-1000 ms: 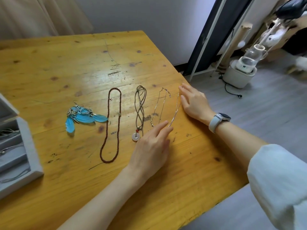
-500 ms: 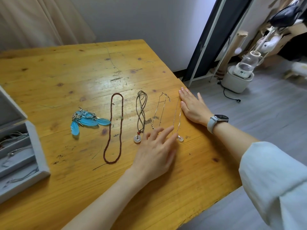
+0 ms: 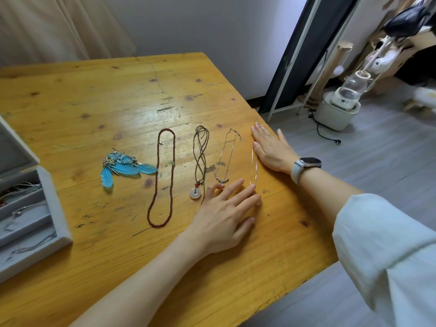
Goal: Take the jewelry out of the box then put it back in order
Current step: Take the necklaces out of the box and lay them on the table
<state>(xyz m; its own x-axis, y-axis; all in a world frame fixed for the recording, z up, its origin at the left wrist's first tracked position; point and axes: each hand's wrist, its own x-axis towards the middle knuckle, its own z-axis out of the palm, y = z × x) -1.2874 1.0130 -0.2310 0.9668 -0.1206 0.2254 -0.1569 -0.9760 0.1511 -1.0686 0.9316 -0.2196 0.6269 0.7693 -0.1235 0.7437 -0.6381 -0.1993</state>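
Note:
Jewelry lies in a row on the wooden table [image 3: 94, 95]: blue feather earrings [image 3: 122, 167], a dark red bead necklace [image 3: 162, 178], a cord necklace with a white ring pendant [image 3: 199, 166], a thin silver chain with a small pendant [image 3: 224, 159] and a straight fine chain [image 3: 253, 169]. My left hand [image 3: 224, 220] rests flat below the chains, fingertips at the fine chain's lower end. My right hand [image 3: 271, 149] lies flat beside that chain, fingers together. The open grey jewelry box [image 3: 54, 208] sits at the left edge with more pieces in its compartments.
The table's right edge runs just past my right hand, with grey floor beyond. On the floor stand a white appliance with a glass jug [image 3: 339, 107] and its cord, and a dark panel in a white frame [image 3: 304, 50].
My right hand went from touching the fine chain's top to lying flat beside it, and the chain now lies straight. My left hand shifted slightly right along its lower end.

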